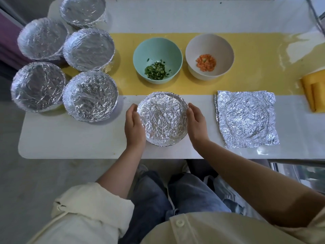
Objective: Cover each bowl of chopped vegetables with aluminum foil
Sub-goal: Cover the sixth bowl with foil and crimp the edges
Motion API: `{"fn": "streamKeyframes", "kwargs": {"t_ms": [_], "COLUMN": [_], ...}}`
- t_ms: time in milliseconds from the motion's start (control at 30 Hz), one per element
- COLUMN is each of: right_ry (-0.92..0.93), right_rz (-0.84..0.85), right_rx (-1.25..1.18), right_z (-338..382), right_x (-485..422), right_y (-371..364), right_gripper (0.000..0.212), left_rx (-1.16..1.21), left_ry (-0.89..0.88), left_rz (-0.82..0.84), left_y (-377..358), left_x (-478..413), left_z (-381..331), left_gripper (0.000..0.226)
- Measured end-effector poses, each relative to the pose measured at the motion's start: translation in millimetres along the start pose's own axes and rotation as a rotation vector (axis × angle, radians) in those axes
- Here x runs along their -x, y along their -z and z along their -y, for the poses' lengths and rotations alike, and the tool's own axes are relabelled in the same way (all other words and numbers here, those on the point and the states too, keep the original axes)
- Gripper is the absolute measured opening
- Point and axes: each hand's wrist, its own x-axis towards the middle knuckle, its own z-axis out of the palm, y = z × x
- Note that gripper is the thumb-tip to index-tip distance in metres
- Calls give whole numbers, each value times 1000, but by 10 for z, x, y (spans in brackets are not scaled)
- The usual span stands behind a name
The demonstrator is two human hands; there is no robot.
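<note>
At far left of the frame, five wrapped bowls (88,49) sit done. Lower centre, the left hand (134,125) and right hand (196,123) cup the foil-topped bowl (162,120) between them, fingers (193,110) curved round its sides. Pressing the foil edge snug under the rim all round should seal it. Behind, the teal bowl (158,48) and white bowl (209,44) wait uncovered; foil sheets (246,120) lie right.

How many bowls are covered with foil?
6. Five at the table's left end: back bowl, far-left bowl, middle bowl, front-left bowl, front-right bowl. The sixth bowl sits between left hand and right hand.
</note>
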Motion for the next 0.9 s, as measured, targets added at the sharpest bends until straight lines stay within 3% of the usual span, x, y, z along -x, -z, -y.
{"fn": "streamKeyframes", "kwargs": {"t_ms": [233, 467, 567, 800, 900], "right_ry": [-17, -23, -35, -133, -174], "right_rz": [-74, 45, 69, 228, 262], "right_rx": [68, 61, 80, 52, 81], "right_z": [51, 188, 243, 298, 304], "right_x": [-22, -50, -67, -176, -157], "right_y": [-54, -369, -472, -453, -441], "right_gripper": [23, 29, 28, 24, 33], "left_rx": [-133, -51, -5, -123, -120], "left_ry": [9, 106, 160, 162, 298], "left_rz": [42, -56, -43, -74, -97], "left_y": [3, 252, 347, 491, 521], "left_x": [-77, -117, -102, -13, -16], "left_z": [-6, -27, -6, -29, -32], "left_gripper": [39, 40, 31, 25, 27]}}
